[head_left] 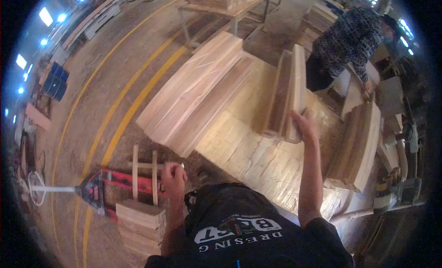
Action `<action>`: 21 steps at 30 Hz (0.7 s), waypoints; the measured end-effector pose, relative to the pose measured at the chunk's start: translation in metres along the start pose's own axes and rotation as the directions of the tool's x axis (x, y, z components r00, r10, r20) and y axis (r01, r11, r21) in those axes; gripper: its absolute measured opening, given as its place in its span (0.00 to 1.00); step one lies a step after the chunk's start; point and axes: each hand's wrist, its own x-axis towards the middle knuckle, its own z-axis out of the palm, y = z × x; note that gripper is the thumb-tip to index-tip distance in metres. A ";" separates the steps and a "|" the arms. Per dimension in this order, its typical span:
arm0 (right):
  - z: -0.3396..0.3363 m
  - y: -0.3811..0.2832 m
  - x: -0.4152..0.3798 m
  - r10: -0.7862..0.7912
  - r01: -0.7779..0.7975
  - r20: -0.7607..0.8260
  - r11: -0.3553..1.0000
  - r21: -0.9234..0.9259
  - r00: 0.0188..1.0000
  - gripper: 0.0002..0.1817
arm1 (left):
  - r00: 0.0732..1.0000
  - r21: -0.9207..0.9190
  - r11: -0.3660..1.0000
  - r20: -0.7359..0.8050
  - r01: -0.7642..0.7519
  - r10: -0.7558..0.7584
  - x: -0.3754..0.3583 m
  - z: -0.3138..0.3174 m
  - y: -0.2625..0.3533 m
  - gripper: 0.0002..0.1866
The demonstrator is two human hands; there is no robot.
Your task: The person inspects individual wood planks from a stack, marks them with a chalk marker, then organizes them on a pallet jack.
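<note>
My right hand [304, 124] is closed around the near end of a pale wooden board [299, 88]. That board stands on edge against a short stack of wooden boards [278, 95] on the worktable [244, 153], which has a shiny, worn top. My left hand [175, 172] is curled near my waist, left of the table. A small pale spot shows at its fingers, but what it holds, if anything, is hidden. A larger stack of boards [195, 90] lies along the table's left side, and another stack [357, 146] is on the right.
Beside me on the left, a red pallet jack [124, 180] sits near stacked wood blocks [140, 222] and two upright sticks. Across the table a person [345, 44] in a patterned shirt bends over panels. A metal-legged table [230, 12] with wood stands behind. Yellow lines mark the floor.
</note>
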 end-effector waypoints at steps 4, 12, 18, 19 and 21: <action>0.030 -0.047 -0.034 -0.438 0.238 -0.247 0.789 -0.566 0.864 0.38 | 0.955 -0.387 0.922 -0.263 0.028 -0.140 0.004 0.028 0.054 0.05; 0.206 0.012 -0.065 0.030 -0.075 0.324 0.989 0.125 0.946 0.52 | 0.922 -0.143 0.983 0.383 0.112 -0.050 -0.039 0.074 0.063 0.03; 0.185 -0.002 -0.065 0.169 -0.422 0.409 0.604 0.676 0.897 0.36 | 0.699 -0.150 0.955 0.654 -0.256 0.290 -0.038 0.076 0.051 0.03; 0.179 0.001 -0.071 0.178 -0.419 0.400 0.616 0.667 0.899 0.36 | 0.703 -0.150 0.933 0.622 -0.326 0.346 -0.036 0.072 0.048 0.02; 0.170 0.009 -0.085 -0.070 -0.606 0.602 -0.090 0.790 0.795 0.31 | 0.765 -0.255 0.944 0.560 -0.208 0.319 -0.029 0.062 0.046 0.02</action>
